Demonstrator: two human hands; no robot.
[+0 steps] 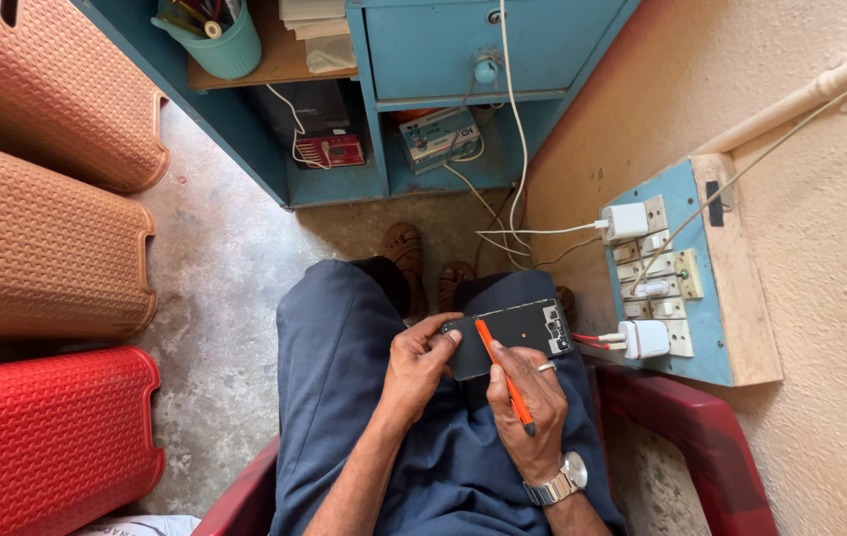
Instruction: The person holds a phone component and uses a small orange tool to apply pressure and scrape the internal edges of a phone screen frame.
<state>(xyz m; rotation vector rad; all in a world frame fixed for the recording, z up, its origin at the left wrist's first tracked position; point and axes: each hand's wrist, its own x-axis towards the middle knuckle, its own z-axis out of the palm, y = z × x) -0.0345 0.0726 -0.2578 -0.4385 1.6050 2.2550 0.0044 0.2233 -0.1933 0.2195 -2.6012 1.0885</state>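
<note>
An opened black phone (522,333) with its back off lies across my lap, circuit parts showing at its right end. My left hand (413,367) grips its left end, thumb on top. My right hand (532,397) holds a thin orange tool (503,372) like a pen, its tip touching the phone near the upper left of the body. A ring and a metal wristwatch are on my right hand and wrist. I sit in a dark red plastic chair (691,427), wearing dark blue trousers.
A blue switchboard (681,288) with two white chargers (642,337) hangs on the beige wall at right. A blue wooden desk (473,60) with cables and small devices stands ahead. Orange and red plastic stools (46,437) line the left on the concrete floor.
</note>
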